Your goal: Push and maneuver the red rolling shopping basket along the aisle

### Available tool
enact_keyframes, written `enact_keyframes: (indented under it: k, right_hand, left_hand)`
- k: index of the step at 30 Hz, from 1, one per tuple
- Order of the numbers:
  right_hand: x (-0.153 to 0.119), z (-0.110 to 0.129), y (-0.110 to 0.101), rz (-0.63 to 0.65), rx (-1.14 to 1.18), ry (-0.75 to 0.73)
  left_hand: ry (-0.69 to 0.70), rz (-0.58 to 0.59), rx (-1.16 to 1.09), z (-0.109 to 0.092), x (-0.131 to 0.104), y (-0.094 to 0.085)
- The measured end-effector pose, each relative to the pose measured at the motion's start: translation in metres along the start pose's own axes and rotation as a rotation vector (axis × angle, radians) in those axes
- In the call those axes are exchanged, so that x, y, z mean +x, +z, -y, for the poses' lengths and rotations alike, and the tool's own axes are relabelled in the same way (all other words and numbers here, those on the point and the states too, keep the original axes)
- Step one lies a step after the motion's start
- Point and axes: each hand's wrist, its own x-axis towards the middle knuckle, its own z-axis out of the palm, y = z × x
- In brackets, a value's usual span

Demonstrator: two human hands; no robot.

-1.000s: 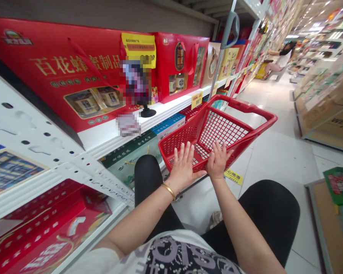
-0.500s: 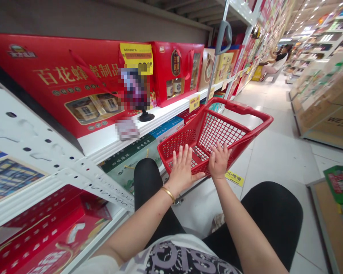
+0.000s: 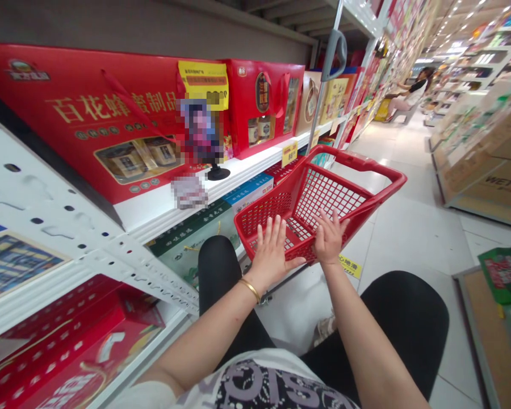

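Right hand [image 3: 329, 240] shifted slightly, left hand [image 3: 271, 250] unmoved, both spread, empty; red, tapered, latticed-plastic basket [image 3: 297, 199] seems light, stiff, best gripped by its rim [image 3: 358, 161].

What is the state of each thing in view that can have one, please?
Left hand: open, contact with basket unclear
Right hand: open, contact likewise unclear
Red basket: open-topped
Grey handle: raised above basket
Gold bracelet: around left wrist
Large red box: closed, upright
Black stand: upright on shelf
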Motion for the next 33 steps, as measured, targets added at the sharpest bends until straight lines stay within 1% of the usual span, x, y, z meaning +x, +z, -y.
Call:
enact_keyframes:
  k: [1,3,6,8,10,11,14,16,17,19,22,24,25,27,30,31,33]
  right_hand:
    - [0.002,-0.001,0.000,-0.016,0.005,0.022]
    - [-0.003,0.008,0.003,0.024,0.025,-0.014]
    - [-0.022,0.036,0.008,0.167,0.065,-0.171]
    - [-0.029,0.048,0.009,0.250,0.079,-0.278]
    - [-0.025,0.044,0.005,0.276,0.065,-0.317]
    - [-0.020,0.037,0.002,0.258,0.045,-0.295]
    - [0.001,0.007,-0.008,0.110,-0.037,-0.125]
    - [0.009,-0.005,-0.011,0.034,-0.066,-0.039]
    - [0.009,-0.005,-0.011,0.029,-0.065,-0.028]
    - [0.004,0.006,-0.009,0.081,-0.037,-0.063]
    - [-0.011,0.034,-0.005,0.190,0.045,-0.203]
    - [-0.016,0.044,-0.005,0.236,0.094,-0.297]
    - [-0.015,0.044,-0.006,0.251,0.102,-0.323]
    - [-0.008,0.034,-0.010,0.251,0.075,-0.311]
    - [0.005,0.011,-0.016,0.170,-0.017,-0.201]
    - [0.008,0.007,-0.017,0.143,-0.041,-0.169]
    - [0.009,0.008,-0.017,0.124,-0.058,-0.135]
  left_hand:
    - [0.001,0.002,-0.001,0.000,0.000,0.000]
    - [-0.001,0.001,-0.002,0.000,0.000,0.000]
    - [-0.003,0.000,-0.001,0.000,0.000,0.001]
    - [0.001,0.002,-0.002,0.001,0.000,0.001]
    - [-0.002,0.003,-0.005,0.001,0.000,0.001]
    - [-0.005,0.003,-0.005,0.001,0.000,0.000]
    - [-0.003,-0.001,-0.001,0.000,-0.001,0.000]
    - [0.003,-0.009,0.010,0.000,-0.001,0.000]
    - [0.003,-0.014,0.017,0.000,-0.002,0.001]
    - [0.001,-0.023,0.031,-0.001,-0.002,0.001]
    - [0.005,-0.015,0.034,-0.001,-0.002,0.001]
    - [0.004,-0.001,0.024,0.000,-0.003,-0.001]
    - [0.002,0.003,0.019,0.000,-0.003,-0.001]
    - [0.000,0.003,0.007,0.000,-0.004,-0.002]
    - [0.003,-0.005,-0.011,0.001,-0.004,-0.002]
    - [0.004,-0.005,-0.016,0.001,-0.004,-0.002]
    - [0.005,-0.003,-0.018,0.001,-0.004,-0.002]
